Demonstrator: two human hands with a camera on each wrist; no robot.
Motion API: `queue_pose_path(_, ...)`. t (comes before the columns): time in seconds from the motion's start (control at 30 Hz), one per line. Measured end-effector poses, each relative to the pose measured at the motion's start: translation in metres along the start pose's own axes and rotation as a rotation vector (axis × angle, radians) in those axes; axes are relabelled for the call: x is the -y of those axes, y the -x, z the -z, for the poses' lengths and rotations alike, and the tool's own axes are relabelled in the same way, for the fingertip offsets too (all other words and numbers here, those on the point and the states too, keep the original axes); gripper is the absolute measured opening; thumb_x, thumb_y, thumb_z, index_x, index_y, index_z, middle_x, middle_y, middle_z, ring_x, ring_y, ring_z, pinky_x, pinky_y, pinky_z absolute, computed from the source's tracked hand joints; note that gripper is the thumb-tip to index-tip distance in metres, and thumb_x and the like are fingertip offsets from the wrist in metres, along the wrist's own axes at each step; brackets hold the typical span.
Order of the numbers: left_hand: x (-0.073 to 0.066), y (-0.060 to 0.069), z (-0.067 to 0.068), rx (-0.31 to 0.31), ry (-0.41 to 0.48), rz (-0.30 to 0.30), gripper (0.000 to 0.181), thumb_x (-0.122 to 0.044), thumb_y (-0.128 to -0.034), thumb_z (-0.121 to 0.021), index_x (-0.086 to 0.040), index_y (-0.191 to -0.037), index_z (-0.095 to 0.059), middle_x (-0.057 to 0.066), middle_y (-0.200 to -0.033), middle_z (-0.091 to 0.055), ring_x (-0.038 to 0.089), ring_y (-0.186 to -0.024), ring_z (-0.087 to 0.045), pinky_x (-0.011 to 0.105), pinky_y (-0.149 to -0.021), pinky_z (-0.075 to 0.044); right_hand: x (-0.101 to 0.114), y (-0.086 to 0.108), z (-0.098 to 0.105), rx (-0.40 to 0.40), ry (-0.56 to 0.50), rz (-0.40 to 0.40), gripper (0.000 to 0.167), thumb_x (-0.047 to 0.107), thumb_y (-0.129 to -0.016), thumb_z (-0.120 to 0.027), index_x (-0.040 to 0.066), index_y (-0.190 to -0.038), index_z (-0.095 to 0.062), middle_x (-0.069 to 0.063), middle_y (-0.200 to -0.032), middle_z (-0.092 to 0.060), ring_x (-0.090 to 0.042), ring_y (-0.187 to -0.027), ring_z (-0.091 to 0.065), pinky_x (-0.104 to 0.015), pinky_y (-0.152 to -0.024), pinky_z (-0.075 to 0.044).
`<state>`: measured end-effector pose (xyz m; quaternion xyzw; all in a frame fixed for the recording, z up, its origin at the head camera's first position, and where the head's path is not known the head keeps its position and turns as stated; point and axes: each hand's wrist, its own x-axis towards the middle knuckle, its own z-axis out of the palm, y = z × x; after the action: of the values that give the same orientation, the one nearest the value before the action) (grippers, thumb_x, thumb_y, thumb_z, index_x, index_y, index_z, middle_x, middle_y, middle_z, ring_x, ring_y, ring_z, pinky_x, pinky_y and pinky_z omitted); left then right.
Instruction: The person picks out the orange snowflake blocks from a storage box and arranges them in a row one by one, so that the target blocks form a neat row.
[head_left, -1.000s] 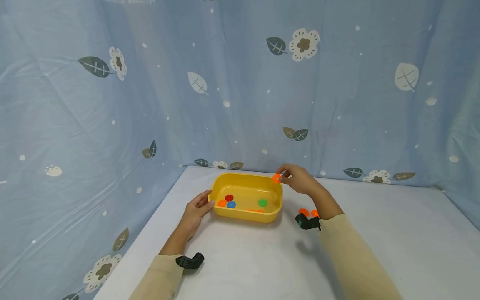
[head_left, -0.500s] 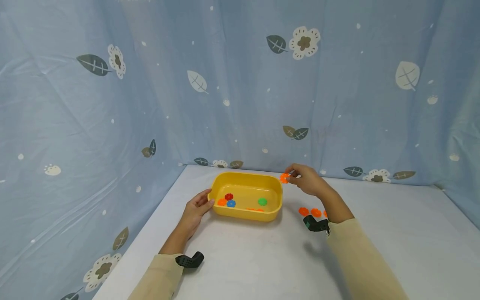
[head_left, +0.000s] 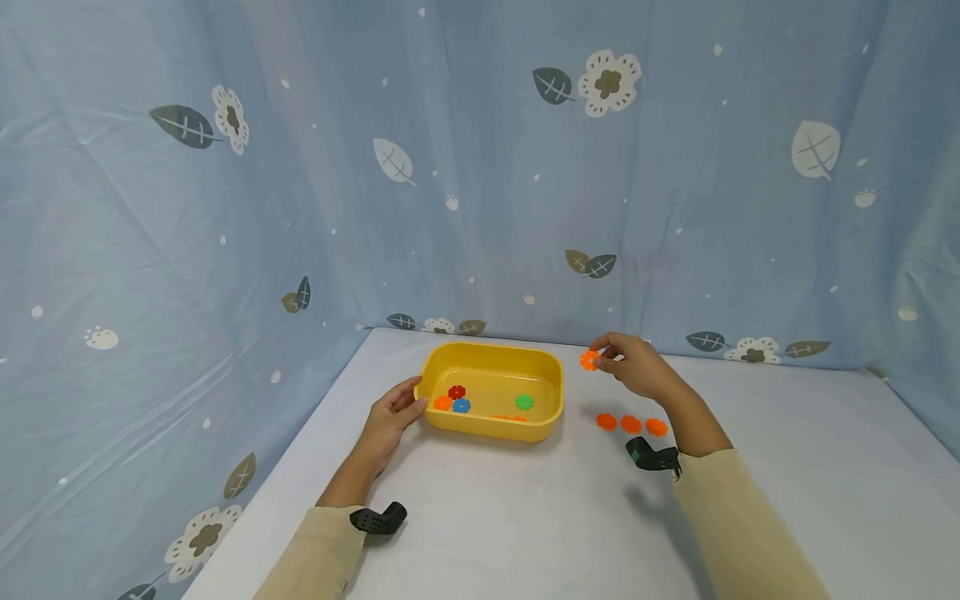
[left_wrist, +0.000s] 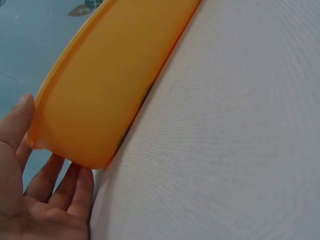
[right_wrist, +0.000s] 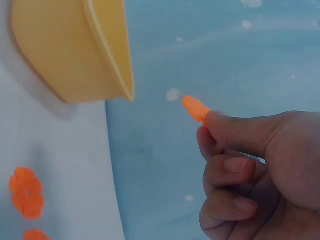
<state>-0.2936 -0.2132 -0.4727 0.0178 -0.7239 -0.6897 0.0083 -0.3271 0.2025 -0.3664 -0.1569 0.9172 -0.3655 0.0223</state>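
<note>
My left hand [head_left: 386, 429] holds the left end of a yellow plastic tub [head_left: 487, 427]. In the left wrist view the thumb lies at the rim and the fingers are against the tub's end wall [left_wrist: 82, 130]. To the right of the tub, above the table, my right hand [head_left: 637, 367] pinches an orange flower-shaped plastic disc [right_wrist: 196, 108] between thumb and index finger. Inside the tub lie a red disc [head_left: 457, 392], a blue disc [head_left: 461, 406], an orange disc [head_left: 442, 403] and a green disc [head_left: 524, 402]. More orange pieces are partly hidden behind the front rim.
Three orange discs lie in a row on the white table [head_left: 510, 517] right of the tub: a left one [head_left: 607, 422], a middle one [head_left: 632, 424] and a right one [head_left: 657, 427]. A blue patterned curtain [head_left: 480, 208] hangs behind and to the left.
My right hand has moved right with the orange disc, from the tub's right rim out past it. The row of discs has come into fuller view. My left hand has stayed on the tub.
</note>
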Motion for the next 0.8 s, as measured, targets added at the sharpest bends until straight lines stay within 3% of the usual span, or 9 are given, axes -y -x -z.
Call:
queue_pose_path(0.5, 0.001, -0.001, 0.001, 0.006, 0.013, 0.005, 0.049, -0.017, -0.0924, -0.069, -0.018, -0.139, -0.053, 0.012, -0.144, -0.047, 0.026, -0.131, -0.043, 0.032, -0.1, -0.044, -0.026, 0.017, 0.007, -0.012, -0.015, -0.054, 0.027, 0.015, -0.098, -0.058, 0.005, -0.123, -0.059, -0.014, -0.108, -0.06, -0.027, -0.088, -0.059, -0.037, -0.073, -0.051)
queue_pose_path(0.8, 0.0, -0.001, 0.0, 0.015, 0.023, 0.013, 0.047, -0.013, -0.0945, -0.065, -0.017, -0.14, -0.053, 0.012, -0.144, -0.047, 0.027, -0.131, -0.044, 0.032, -0.1, -0.044, -0.047, 0.029, 0.009, -0.018, -0.034, -0.072, 0.027, 0.013, -0.098, -0.058, 0.003, -0.123, -0.058, -0.013, -0.105, -0.061, -0.035, -0.089, -0.058, -0.035, -0.071, -0.049)
